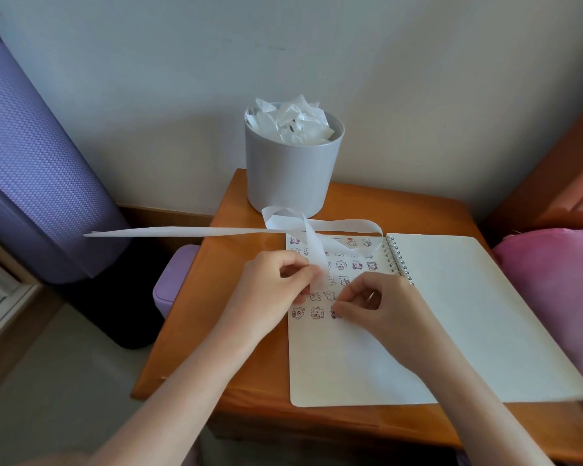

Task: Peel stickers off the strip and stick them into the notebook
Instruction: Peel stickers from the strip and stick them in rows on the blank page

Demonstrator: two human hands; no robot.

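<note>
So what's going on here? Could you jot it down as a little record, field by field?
left hand: pinches the white strip above the page
right hand: fingertips pinch a sticker onto the lowest row
strip: loops over the notebook, tail sticking out left past the table
notebook: spiral-bound, open; left page has rows of stickers, right page blank
tub: grey, behind the notebook, full of crumpled paper
</note>
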